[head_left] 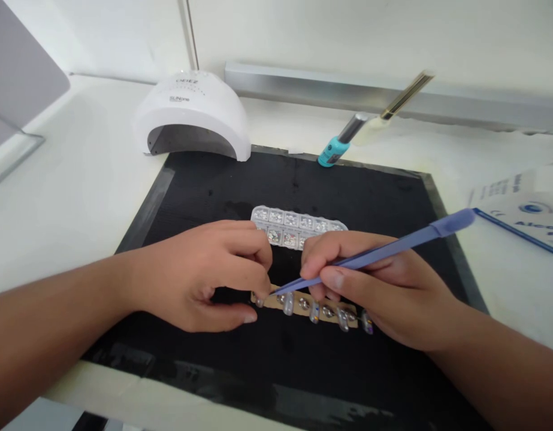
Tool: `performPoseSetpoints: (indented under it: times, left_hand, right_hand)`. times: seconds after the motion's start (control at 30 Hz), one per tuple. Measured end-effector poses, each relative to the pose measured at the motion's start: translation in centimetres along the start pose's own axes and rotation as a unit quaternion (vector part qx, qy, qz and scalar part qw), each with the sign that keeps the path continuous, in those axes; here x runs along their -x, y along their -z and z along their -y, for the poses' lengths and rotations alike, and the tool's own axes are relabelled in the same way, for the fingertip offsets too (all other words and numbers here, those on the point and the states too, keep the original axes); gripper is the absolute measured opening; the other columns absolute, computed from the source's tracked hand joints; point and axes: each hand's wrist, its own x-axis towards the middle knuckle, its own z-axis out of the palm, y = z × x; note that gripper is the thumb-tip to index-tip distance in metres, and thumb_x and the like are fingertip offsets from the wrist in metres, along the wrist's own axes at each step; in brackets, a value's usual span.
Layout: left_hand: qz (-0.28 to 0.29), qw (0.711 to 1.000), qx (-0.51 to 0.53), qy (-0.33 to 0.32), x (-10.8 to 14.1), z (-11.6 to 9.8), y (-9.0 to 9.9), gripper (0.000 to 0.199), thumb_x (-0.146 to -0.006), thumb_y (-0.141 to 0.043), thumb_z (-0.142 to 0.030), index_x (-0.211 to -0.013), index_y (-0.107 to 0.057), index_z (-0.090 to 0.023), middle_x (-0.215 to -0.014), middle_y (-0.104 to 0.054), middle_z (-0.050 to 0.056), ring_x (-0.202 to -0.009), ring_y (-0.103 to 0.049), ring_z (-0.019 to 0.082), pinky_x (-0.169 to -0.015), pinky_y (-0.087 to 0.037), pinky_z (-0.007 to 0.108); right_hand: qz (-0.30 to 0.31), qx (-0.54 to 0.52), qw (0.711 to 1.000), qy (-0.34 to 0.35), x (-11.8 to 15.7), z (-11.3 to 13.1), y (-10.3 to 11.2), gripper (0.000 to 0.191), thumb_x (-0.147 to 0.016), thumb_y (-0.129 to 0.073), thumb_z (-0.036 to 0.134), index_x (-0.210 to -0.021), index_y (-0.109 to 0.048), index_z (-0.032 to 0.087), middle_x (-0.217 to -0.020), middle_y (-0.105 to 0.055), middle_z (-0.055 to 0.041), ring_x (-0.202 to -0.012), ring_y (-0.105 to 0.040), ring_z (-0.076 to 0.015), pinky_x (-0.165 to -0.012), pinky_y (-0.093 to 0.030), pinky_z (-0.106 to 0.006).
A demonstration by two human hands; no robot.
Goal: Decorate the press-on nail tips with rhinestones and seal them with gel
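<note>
My right hand (361,269) holds purple tweezers (384,251) between thumb and fingers, their tips pointing left and down at the near strip. My left hand (213,269) is at the left end of that strip, index finger curled and thumb apart from it; its fingertip partly hides the strip's end. The tan strip (319,306) lies on the black mat and bears several shiny silver nail-shaped pieces (288,303). Behind the hands lies a clear compartment case (298,221) filled with small glittering stones, its near edge partly covered by my hands.
On the mat's far left edge stands a white nail lamp (195,114). A teal bottle (334,151) with a silver cap is at the far edge, beside a gold-capped bottle (404,99). A white and blue packet (523,206) lies at the right.
</note>
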Motion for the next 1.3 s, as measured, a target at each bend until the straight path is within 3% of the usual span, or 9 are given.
performPoseSetpoints:
  times: [0.57,0.8,0.93,1.3]
  left_hand:
    - [0.008,1.000,-0.021,-0.006,-0.1,-0.1,0.0,0.011,-0.082,-0.062,-0.011,-0.090,-0.066,-0.017,-0.087,-0.058,0.005,-0.076,-0.051,0.014,-0.075,-0.045,0.030]
    - [0.012,0.999,-0.031,-0.006,-0.1,-0.1,0.0,0.010,-0.082,-0.061,-0.010,-0.087,-0.064,-0.017,-0.086,-0.057,0.005,-0.074,-0.049,0.015,-0.072,-0.044,0.031]
    - [-0.017,1.000,-0.008,-0.010,-0.2,-0.2,0.0,0.008,-0.082,-0.061,-0.010,-0.085,-0.060,-0.018,-0.084,-0.056,0.004,-0.073,-0.050,0.014,-0.069,-0.045,0.028]
    - [-0.001,1.000,-0.010,-0.010,-0.2,-0.3,-0.1,0.007,-0.082,-0.060,-0.009,-0.082,-0.061,-0.016,-0.086,-0.056,0.006,-0.075,-0.051,0.015,-0.071,-0.044,0.032]
  right_hand:
    - [0.001,0.016,1.000,-0.008,-0.2,0.0,0.1,0.011,-0.087,-0.060,0.022,-0.081,-0.069,0.020,-0.064,-0.059,-0.0009,-0.055,-0.054,-0.0115,-0.048,-0.045,-0.022]
    - [-0.047,-0.009,0.999,0.013,-0.5,0.0,0.4,0.014,-0.084,-0.071,0.034,-0.077,-0.073,0.022,-0.058,-0.059,-0.0004,-0.052,-0.053,-0.0113,-0.046,-0.041,-0.023]
    - [-0.102,-0.044,0.993,0.036,-0.6,-0.3,0.8,0.022,-0.076,-0.079,0.045,-0.072,-0.074,0.023,-0.055,-0.058,0.0004,-0.050,-0.051,-0.0114,-0.047,-0.040,-0.026]
    - [-0.138,-0.104,0.982,0.074,-0.9,-0.4,1.3,0.017,-0.075,-0.080,0.037,-0.071,-0.075,0.021,-0.056,-0.058,0.0010,-0.050,-0.051,-0.0107,-0.047,-0.037,-0.027]
